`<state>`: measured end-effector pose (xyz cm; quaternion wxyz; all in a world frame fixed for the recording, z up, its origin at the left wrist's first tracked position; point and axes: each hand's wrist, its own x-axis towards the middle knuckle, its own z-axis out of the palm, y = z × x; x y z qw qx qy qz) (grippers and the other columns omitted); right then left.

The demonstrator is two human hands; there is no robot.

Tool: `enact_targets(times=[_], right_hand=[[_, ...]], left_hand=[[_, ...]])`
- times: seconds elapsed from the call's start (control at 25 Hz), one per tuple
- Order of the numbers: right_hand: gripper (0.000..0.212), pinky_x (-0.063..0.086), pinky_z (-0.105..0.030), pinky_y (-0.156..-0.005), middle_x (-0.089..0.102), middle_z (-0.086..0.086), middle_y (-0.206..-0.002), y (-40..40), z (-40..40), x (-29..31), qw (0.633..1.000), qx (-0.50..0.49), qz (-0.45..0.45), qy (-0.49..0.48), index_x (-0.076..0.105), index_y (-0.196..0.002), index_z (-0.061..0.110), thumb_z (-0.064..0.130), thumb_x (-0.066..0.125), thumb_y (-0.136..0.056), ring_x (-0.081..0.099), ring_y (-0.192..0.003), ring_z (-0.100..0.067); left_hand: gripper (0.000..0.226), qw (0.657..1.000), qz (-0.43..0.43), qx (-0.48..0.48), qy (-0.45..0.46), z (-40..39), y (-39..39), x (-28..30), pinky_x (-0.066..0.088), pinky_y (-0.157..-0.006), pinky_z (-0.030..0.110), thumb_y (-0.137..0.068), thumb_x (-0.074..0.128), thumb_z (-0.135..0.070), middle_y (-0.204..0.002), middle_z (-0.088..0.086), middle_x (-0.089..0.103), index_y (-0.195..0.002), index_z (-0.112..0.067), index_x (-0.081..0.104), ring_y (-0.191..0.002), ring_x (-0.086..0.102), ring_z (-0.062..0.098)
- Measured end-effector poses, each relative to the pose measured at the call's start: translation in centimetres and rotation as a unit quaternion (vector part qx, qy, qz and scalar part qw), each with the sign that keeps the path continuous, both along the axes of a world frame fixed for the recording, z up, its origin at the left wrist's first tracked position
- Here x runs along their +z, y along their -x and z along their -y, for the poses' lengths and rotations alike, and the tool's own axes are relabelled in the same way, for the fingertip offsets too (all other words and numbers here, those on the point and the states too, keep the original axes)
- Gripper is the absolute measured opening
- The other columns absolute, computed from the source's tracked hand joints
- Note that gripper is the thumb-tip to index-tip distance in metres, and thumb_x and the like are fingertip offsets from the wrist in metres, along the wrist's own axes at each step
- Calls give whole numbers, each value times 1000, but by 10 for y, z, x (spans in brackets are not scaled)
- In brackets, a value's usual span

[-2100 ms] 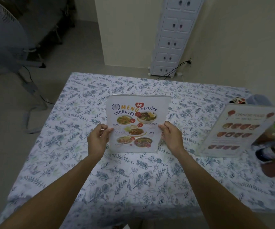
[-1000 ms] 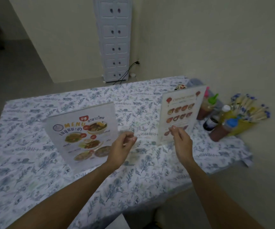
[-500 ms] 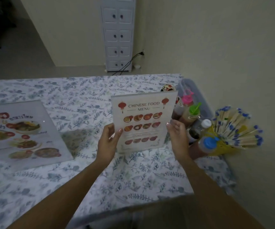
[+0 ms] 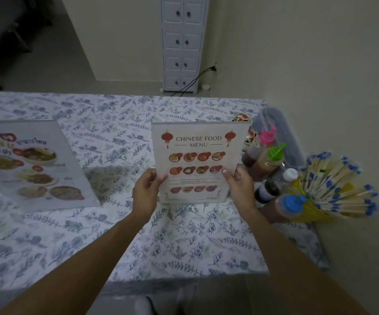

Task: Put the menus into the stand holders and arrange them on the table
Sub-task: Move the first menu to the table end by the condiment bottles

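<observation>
- Near the middle of the frame, the Chinese food menu stand [image 4: 198, 162] is upright on the counter [image 4: 184, 244], which is covered by a cloth with blue leaves.
- The left hand [image 4: 146, 193] grips its left edge and the right hand [image 4: 237, 185] grips its right edge, with the thumbs on the front face; both hands are closed on the stand.
- What changed: two seconds ago both hands were holding the Thai menu stand [image 4: 30, 164]. Now that stand is alone at the left edge of the frame, nobody touches it, and the view has turned to the right.
- Half a second ago the hands were already on the Chinese stand, with the same grip, so I think this is a small adjustment and not a new pick.
- For the task this means, in my judgement: both menus are already inside their holders, the first stand is placed, and the work is now arranging the second one.
- Just beside this stand, on the right, are the sauce bottles [image 4: 269, 160], and further right a yellow holder of wrapped chopsticks [image 4: 334, 189]. The stand's right edge is close to the bottles, so a careless turn could knock them.
- I cannot tell whether the base is flat on the cloth or a little lifted.
</observation>
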<state>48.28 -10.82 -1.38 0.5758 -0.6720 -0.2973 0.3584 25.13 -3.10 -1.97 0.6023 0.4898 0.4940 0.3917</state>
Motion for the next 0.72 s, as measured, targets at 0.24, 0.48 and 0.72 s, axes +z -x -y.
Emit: enact_targets(times=[0.24, 0.48, 0.72], right_hand=[[22, 58, -35, -81, 72, -3, -100, 15, -8, 24, 1000, 8, 20, 17, 60, -108, 1, 15, 62, -90, 70, -96, -20], [27, 59, -35, -80, 71, -7, -105, 17, -47, 64, 1000, 16, 9, -15, 60, -115, 1, 13, 60, -91, 69, -97, -22], [27, 58, -46, -84, 71, -13, -111, -53, -128, 105, 999, 1, 40, -34, 63, -112, 6, 21, 63, -89, 70, -98, -28]], left_hand=[[13, 1000, 11, -9, 8, -17, 17, 23, 54, -79, 44, -89, 63, -21, -97, 4, 73, -78, -27, 67, -92, 68, 25], [13, 1000, -4, -16, -16, -62, 18, 69, 56, -87, 51, -90, 62, -19, -99, 5, 73, -79, -25, 65, -100, 68, 32], [9, 997, -1, -21, -75, -142, -51, 118, 55, -90, 48, -91, 61, -18, -99, 2, 73, -84, -23, 64, -99, 69, 28]])
